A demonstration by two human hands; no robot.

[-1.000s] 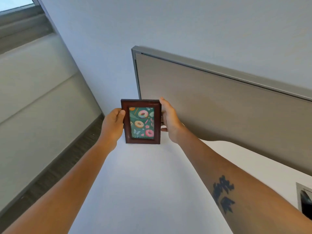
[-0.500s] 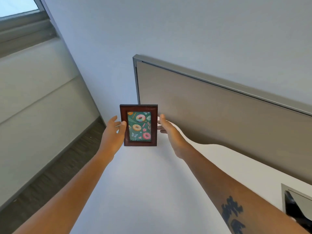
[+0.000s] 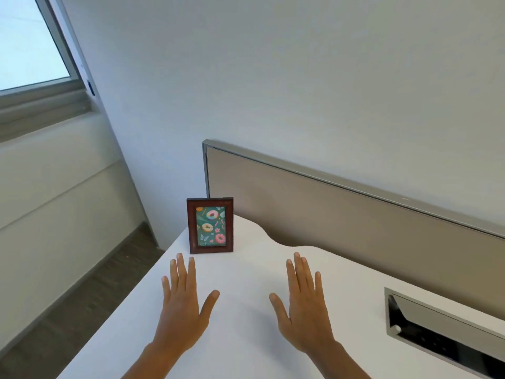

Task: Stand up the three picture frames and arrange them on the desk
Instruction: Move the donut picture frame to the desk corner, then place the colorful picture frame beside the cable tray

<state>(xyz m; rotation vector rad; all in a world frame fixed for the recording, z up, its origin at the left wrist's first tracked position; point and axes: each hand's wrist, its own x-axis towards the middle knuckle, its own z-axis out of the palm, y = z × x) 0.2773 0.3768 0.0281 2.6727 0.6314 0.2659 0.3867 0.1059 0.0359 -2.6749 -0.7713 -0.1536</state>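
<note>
1. Both hands are spread flat, palms down, over the white bench (image 3: 246,337): the left hand (image 3: 183,305) just short of the picture frame (image 3: 210,226), the right hand (image 3: 303,305) off to the frame's right. Fingers straight, nothing held; whether the palms touch the surface, I cannot tell.
2. The frame stands upright near the bench's far left corner, in front of the end of the grey partition (image 3: 355,214), apart from both hands.
3. It looks light and rigid, a dark wooden surround with a doughnut print. Its front may be glass, so likely fragile; I'd take it by the two side edges.
4. A recessed cable tray (image 3: 437,326) lies well right of the frame.
</note>
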